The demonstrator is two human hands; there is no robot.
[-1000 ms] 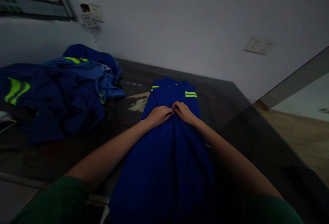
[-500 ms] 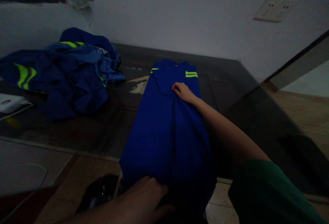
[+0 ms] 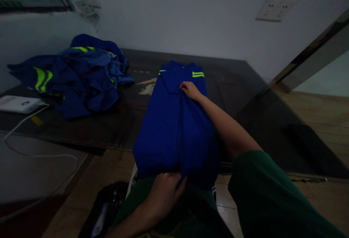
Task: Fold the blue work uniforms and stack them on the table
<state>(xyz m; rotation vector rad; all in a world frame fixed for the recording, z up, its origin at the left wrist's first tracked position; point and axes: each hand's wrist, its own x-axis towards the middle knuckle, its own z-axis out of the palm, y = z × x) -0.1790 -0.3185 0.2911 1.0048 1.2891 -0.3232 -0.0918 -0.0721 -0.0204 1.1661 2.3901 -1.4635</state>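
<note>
A blue garment [image 3: 160, 121] with yellow-green stripes near its collar lies lengthwise on the dark table, its sides folded inward, its lower end hanging over the front edge toward my body. My right hand [image 3: 190, 89] rests on its upper part below the collar, fingers curled and pinching the fabric at the middle fold. At the near end, my left hand [image 3: 169, 189] is closed on the lower edge of the garment, close to my lap.
Crumpled blue clothes [image 3: 84, 81] with bright stripes are heaped at the table's left. A white device [image 3: 20, 104] with a cable lies beside them. The dark table [image 3: 253, 121] stands against the wall. A black flat object [image 3: 316, 150] is at the right.
My left hand has moved up a little in view, at the garment's near edge. My right hand stays on the same part of the cloth. The camera view has shifted slightly.
</note>
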